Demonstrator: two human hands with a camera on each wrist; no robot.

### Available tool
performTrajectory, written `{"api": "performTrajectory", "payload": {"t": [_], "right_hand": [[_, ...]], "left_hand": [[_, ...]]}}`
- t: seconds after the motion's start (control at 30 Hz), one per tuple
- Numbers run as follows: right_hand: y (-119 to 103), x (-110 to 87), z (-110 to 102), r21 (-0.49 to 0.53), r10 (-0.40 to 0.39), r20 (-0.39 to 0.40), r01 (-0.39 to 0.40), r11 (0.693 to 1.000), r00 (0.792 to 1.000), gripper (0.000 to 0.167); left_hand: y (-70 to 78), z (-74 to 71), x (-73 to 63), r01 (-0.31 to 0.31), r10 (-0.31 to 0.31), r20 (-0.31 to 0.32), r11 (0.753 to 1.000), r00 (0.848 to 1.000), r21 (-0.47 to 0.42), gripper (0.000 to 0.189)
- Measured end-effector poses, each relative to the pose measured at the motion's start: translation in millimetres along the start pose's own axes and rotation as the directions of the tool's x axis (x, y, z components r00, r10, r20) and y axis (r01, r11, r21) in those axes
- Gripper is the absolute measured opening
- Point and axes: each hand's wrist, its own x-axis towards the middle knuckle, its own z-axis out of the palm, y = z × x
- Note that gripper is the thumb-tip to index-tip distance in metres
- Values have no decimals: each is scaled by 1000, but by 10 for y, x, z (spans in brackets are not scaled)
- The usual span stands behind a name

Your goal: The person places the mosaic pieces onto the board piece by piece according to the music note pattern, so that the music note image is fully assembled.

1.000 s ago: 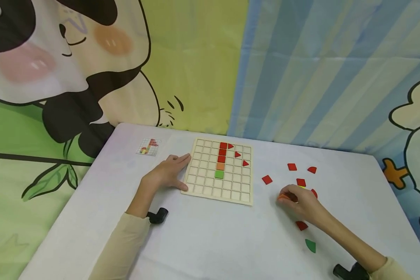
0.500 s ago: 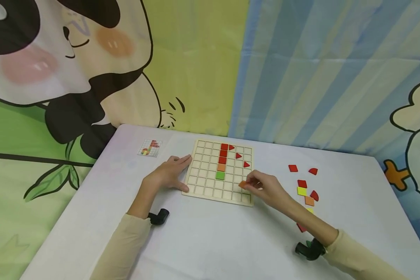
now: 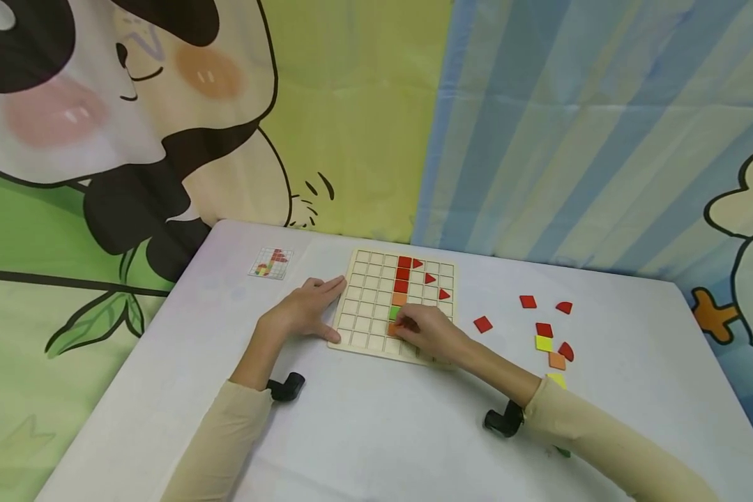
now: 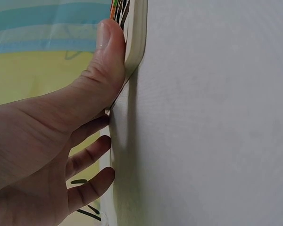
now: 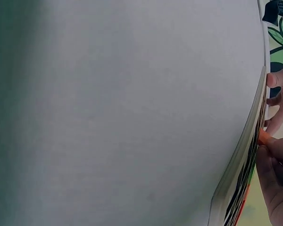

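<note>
Closest to me are two pale sleeves (image 3: 609, 439), each with a black wrist device (image 3: 505, 420) at the cuff. A green piece (image 3: 563, 452) peeks out from under the right one. Beyond, the right hand (image 3: 429, 331) reaches over the near part of a gridded board (image 3: 367, 303), thumb and fingertips clamped on an orange piece (image 3: 392, 329). That piece is just on the near side of a green square (image 3: 395, 312); whether it lies flat in its cell I can't tell. The left hand (image 3: 304, 309) rests along the board's left edge, fingers apart and loosely straight, thumb touching near the closest corner.

Past the green square, the column runs on with an orange square (image 3: 399, 299), then three red squares (image 3: 403, 274). Three red triangles (image 3: 430, 279) slant away beside it. Off to the right, loose red, yellow and orange pieces (image 3: 557, 360) lie scattered on the white table (image 3: 376, 425). A small pattern card (image 3: 272, 263) sits at far left, and behind everything hangs a cartoon panda backdrop (image 3: 358, 139).
</note>
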Motion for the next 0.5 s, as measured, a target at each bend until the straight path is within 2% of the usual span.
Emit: {"api": "performTrajectory", "payload": {"t": [0.33,0.5], "right_hand": [[21,-9,27,12,33,-6,-33,999,999,6],[22,-34,60,-30,11,-39,-12,999,999,6]], "left_hand": [[2,-1,24,7,-7,12,1000,1000,6,115],[8,4,23,16,-16,9,1000,1000,-1,115]]}}
